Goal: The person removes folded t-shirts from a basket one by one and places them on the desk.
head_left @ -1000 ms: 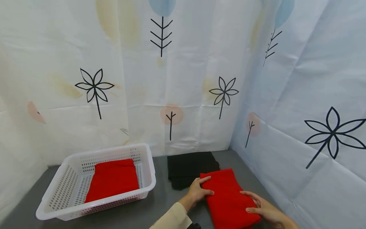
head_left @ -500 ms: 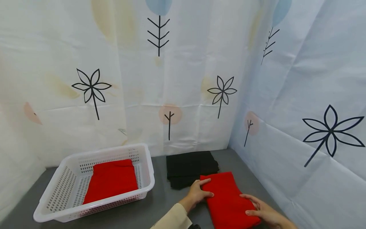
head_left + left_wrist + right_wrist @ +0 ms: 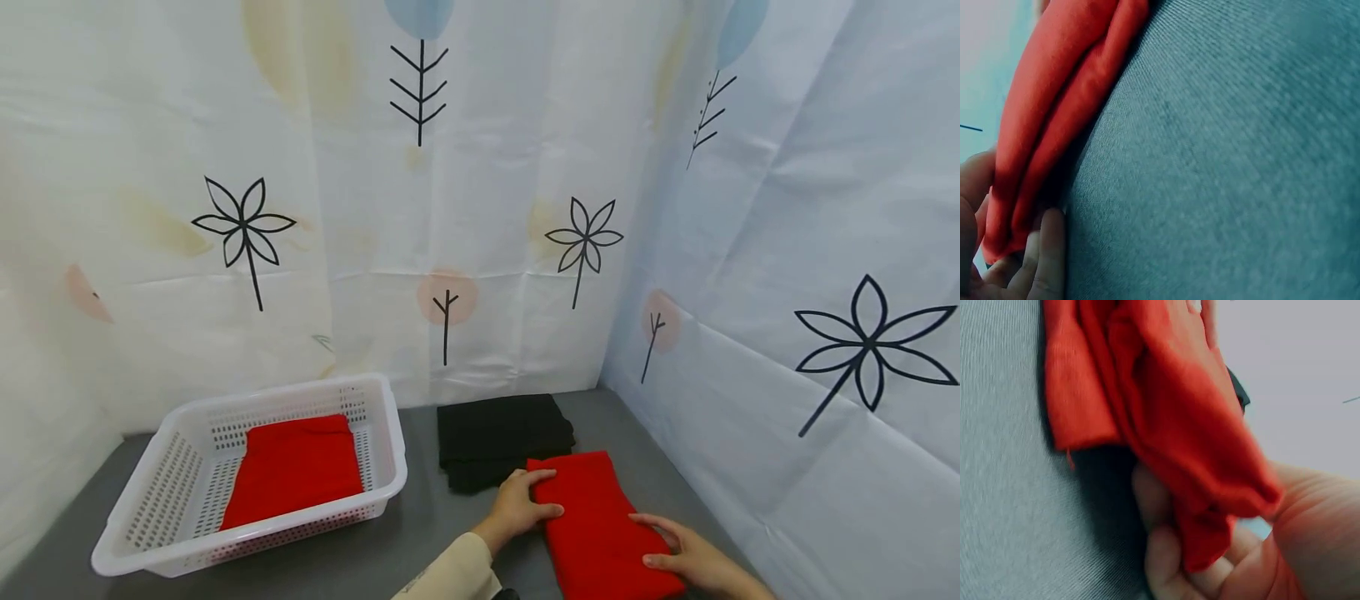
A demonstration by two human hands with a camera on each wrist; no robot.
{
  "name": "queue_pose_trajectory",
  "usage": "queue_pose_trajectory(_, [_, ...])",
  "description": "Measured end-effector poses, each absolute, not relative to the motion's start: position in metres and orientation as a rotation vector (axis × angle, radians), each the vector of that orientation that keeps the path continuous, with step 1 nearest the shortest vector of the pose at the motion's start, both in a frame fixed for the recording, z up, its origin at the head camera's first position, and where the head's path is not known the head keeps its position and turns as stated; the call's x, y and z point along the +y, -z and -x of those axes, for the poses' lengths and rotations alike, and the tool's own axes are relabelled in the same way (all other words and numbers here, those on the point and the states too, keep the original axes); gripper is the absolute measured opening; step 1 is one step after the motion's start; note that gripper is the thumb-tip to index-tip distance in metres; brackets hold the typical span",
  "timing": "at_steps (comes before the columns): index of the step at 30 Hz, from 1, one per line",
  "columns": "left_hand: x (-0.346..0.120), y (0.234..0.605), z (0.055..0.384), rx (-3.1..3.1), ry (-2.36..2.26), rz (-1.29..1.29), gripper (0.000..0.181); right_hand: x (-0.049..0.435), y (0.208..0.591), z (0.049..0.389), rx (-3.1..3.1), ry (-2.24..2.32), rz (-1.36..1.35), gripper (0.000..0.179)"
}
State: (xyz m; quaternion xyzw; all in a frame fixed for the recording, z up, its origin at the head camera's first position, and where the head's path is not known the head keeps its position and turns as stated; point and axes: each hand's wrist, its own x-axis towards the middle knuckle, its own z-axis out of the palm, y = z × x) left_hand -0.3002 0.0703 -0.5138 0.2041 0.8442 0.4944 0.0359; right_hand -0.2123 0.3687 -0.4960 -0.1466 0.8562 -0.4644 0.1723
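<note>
A folded red cloth (image 3: 600,525) lies on the grey surface at the lower right of the head view. My left hand (image 3: 517,508) grips its left edge, thumb on top; in the left wrist view some fingers (image 3: 1050,250) reach beneath the stacked folds. On the opposite side, my right hand (image 3: 693,557) pinches the near right edge. The right wrist view has the loose layers of that edge between the thumb and the curled fingers (image 3: 1163,553), a little above the surface. The near end of the cloth runs out of the head view.
Just behind the held cloth lies a folded black cloth (image 3: 502,433). At the left stands a white perforated basket (image 3: 142,508) with another folded red cloth (image 3: 300,467) in it. Printed white sheets (image 3: 480,208) hang at the back and along the right side.
The held red cloth has shifted slightly toward me, and its near right edge sits a little differently in my right hand. Both hands keep their grip. The head view has moved slightly.
</note>
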Motion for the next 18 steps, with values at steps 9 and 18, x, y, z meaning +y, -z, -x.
queue_pose_trajectory(9, [0.058, 0.512, 0.297, 2.574, -1.516, -0.643, 0.047, 0.352, 0.479, 0.208, 2.693, 0.967, 0.349, 0.058])
queue_pose_trajectory(18, [0.035, 0.505, 0.298, 2.37, -1.646, -0.585, 0.036, 0.352, 0.469, 0.208, 2.766, 0.752, 0.308, 0.051])
